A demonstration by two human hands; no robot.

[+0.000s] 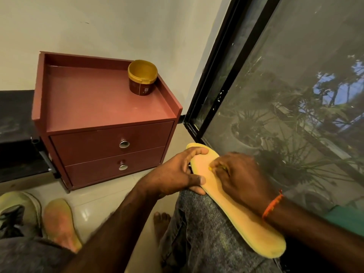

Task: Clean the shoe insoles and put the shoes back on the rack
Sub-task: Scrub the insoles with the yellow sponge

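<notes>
A yellow insole lies along my right knee, toe end pointing away from me. My left hand grips its left edge near the toe, thumb underneath and fingers over the top. My right hand presses down on the insole's middle with fingers closed around something small and yellow, mostly hidden. A second insole lies on the floor at lower left. Beside it sits a pale green shoe, partly cut off by the frame edge.
A dark red two-drawer cabinet stands against the wall ahead. An open yellow-rimmed tub sits on its back right corner. A black-framed screened window runs along the right. A black bench is at left.
</notes>
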